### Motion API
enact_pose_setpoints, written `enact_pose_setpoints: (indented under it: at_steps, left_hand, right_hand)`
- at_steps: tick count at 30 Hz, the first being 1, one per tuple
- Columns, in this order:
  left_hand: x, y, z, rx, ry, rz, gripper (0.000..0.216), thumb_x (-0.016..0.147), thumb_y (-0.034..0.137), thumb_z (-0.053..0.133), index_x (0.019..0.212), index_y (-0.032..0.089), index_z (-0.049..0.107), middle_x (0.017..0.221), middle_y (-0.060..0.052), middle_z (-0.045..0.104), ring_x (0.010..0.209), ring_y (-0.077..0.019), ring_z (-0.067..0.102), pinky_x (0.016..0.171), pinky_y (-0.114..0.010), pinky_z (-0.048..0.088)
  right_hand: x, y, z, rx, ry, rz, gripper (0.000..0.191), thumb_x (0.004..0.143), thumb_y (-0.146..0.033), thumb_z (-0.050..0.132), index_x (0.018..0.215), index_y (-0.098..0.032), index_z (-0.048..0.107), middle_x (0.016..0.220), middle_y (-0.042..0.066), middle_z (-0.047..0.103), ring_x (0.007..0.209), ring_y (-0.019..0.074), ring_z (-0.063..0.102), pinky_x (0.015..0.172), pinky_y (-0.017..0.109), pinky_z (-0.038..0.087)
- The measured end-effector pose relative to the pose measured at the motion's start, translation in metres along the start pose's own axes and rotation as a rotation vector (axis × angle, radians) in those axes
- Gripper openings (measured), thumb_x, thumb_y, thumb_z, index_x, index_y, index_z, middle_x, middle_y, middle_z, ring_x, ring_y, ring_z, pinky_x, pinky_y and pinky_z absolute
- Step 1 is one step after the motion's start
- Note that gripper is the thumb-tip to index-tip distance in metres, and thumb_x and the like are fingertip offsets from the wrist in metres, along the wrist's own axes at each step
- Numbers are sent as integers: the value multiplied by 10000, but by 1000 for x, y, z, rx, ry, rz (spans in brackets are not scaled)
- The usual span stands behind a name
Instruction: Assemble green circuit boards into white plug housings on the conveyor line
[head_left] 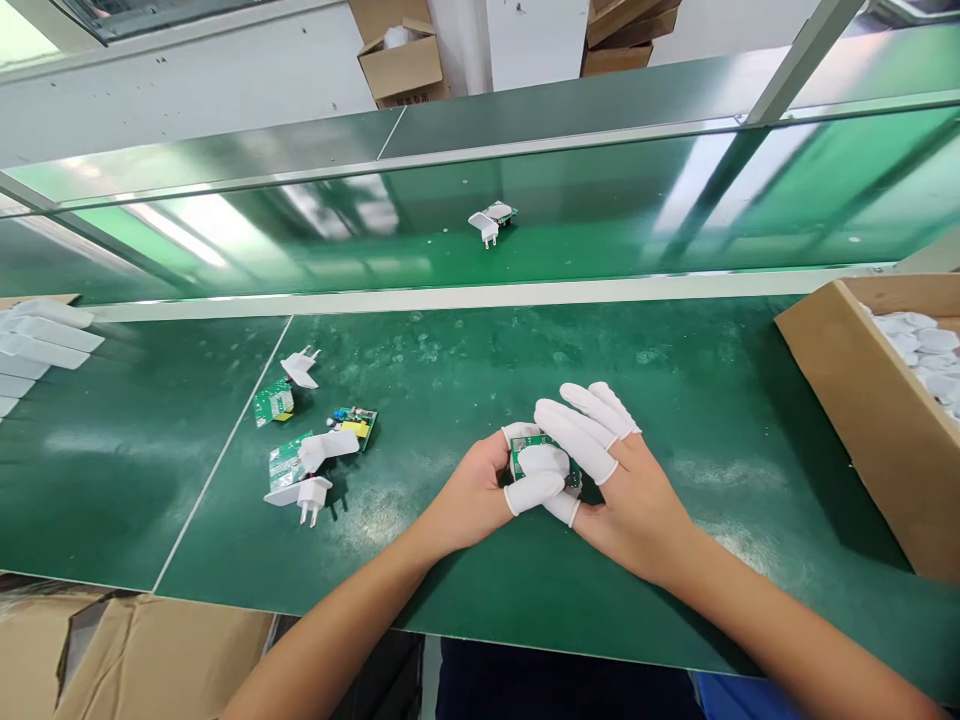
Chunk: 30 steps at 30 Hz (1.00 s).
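Near the front middle of the bench, my left hand (480, 490) and my right hand (634, 505) are closed on a small green circuit board (519, 456) with a white plastic piece (544, 460) over it. White finger cots cover the fingertips. My left thumb presses on the near side of the white piece. The right fingers reach across the board's far side, with the right thumb at its near edge; the underside is hidden. To the left lie several circuit boards, including a bare one (274, 402), and a white plug cover (301, 367) and another plug piece (310, 494).
At right stands a cardboard box (847, 400) holding white plastic parts (934, 350). White flat pieces (49, 335) are stacked at the far left. A board with a plug (489, 222) sits on the raised green shelf (360, 262) behind. Cardboard (180, 645) lies below the front edge.
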<state>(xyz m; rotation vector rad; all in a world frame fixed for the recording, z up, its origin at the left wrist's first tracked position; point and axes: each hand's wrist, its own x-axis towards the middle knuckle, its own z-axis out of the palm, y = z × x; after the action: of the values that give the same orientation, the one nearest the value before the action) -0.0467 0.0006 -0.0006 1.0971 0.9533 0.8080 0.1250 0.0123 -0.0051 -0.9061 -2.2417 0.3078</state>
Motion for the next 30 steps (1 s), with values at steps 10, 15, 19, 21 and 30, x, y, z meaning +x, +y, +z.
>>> enact_pose_setpoints:
  at_steps: [10,15,19,21,30]
  left_hand:
    - [-2,-4,5,-87,-30,93,408,835,501,480,1044,165,578,904,-76,661,788,-184,611,725,-305,482]
    - [-9,-5,12,41,-42,113,485,884,524,322,1137,180,554,865,-75,659,737,-174,599,703,-303,474]
    - [-12,-4,13,96,-79,162,404,901,435,374,1204,207,514,884,-70,655,777,-184,601,730,-313,473]
    - [-11,-4,12,87,-100,188,358,884,364,455,1216,235,497,849,-41,646,756,-167,594,736,-306,472]
    - [-7,-3,12,-8,-18,95,308,852,333,525,1134,216,561,970,-53,655,836,-174,600,754,-293,472]
  right_hand:
    - [8,-12,-19,690,-246,516,520,852,-300,543,1330,-296,337,1189,74,531,753,145,614,645,308,548]
    - [4,-17,-9,871,-239,604,360,887,-308,497,1242,-272,442,1024,45,614,549,84,534,546,265,494]
    - [3,-17,-10,903,-204,517,308,918,-275,437,1224,-267,468,1000,43,609,621,97,543,586,260,477]
    - [5,-15,-12,912,-220,489,312,924,-262,418,1232,-263,469,974,40,610,711,120,554,653,278,477]
    - [9,-11,-14,1167,-348,709,374,930,-305,412,1304,-290,416,1018,35,561,592,72,488,544,234,473]
